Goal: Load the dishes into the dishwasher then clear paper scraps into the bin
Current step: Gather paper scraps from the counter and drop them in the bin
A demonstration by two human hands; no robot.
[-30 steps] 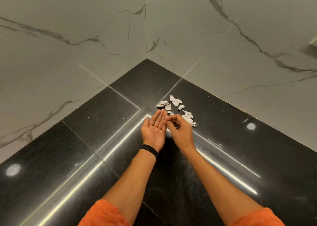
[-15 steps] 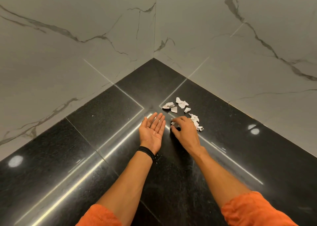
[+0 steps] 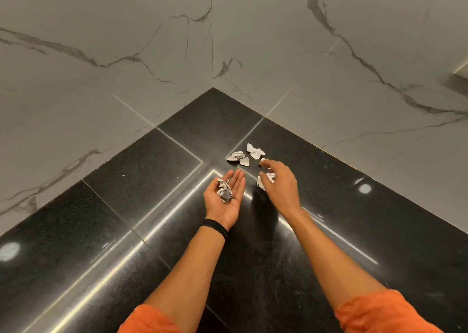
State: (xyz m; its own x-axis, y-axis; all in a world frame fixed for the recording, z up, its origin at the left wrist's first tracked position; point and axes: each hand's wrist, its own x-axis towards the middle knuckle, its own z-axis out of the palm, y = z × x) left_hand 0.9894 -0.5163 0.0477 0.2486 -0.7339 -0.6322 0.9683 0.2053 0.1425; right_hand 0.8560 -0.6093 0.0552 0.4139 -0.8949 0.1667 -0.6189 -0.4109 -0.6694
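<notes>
Paper scraps (image 3: 255,152), white and crumpled, litter a glossy black bench (image 3: 141,180). The left hand (image 3: 224,201), grip spread flat, cradles wads (image 3: 224,190); the right hand (image 3: 281,186), grip loosely spread, hovers above one.

Two hands show: the left hand (image 3: 219,209) and the right hand (image 3: 281,186). Five paper scraps lie on the tabletop (image 3: 152,180). Three are just beyond the left hand's fingertips: a grey-white crumpled scrap (image 3: 235,155), a small flat scrap (image 3: 244,161) and a larger white crumpled scrap (image 3: 255,151). A half-hidden scrap (image 3: 262,159) is at the right hand's fingertips, and a fifth scrap (image 3: 260,183) is beside its thumb. The left palm carries a clump of scraps (image 3: 224,190), seemingly two, though the exact number cannot be told. There is one black wristband (image 3: 215,226) and two orange sleeves (image 3: 149,320).
</notes>
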